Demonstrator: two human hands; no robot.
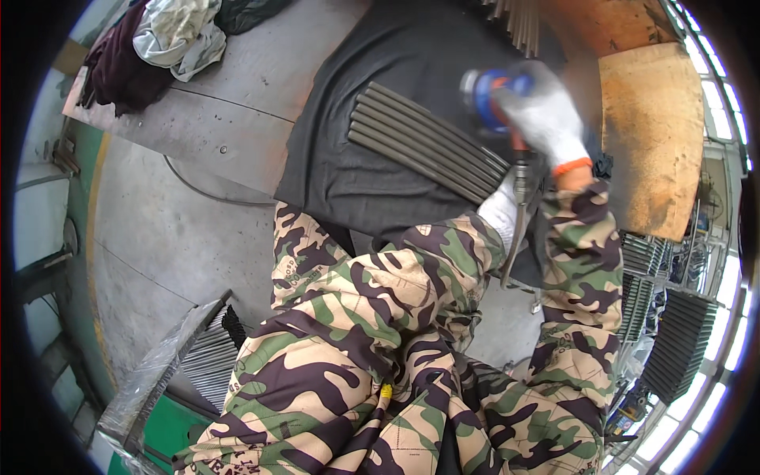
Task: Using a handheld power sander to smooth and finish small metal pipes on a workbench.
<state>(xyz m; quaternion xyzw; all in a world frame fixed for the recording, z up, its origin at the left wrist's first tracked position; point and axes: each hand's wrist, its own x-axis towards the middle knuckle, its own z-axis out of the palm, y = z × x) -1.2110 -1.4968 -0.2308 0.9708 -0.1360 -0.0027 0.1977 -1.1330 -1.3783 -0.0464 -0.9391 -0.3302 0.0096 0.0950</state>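
Note:
My right hand [552, 117], in a white glove with an orange cuff, is closed around a blue and red air-powered tool [486, 101] with a round head, blurred by motion. A hose [520, 202] with a metal fitting hangs from the tool. The tool is above the right part of a row of dark metal rods [427, 141], which lie side by side and slanting on a black cloth [340, 178]. At the rods' near right ends is my white-gloved left hand [499, 212]. Its fingers are mostly hidden, so its grip does not show.
More rods [522, 28] lie at the far edge. To the right stand a wooden board [651, 138] and racks of stacked rods [677, 348]. Crumpled cloths [178, 36] are on the metal table at far left. Lower left, a wrapped frame [146, 380] stands beside rods [212, 360].

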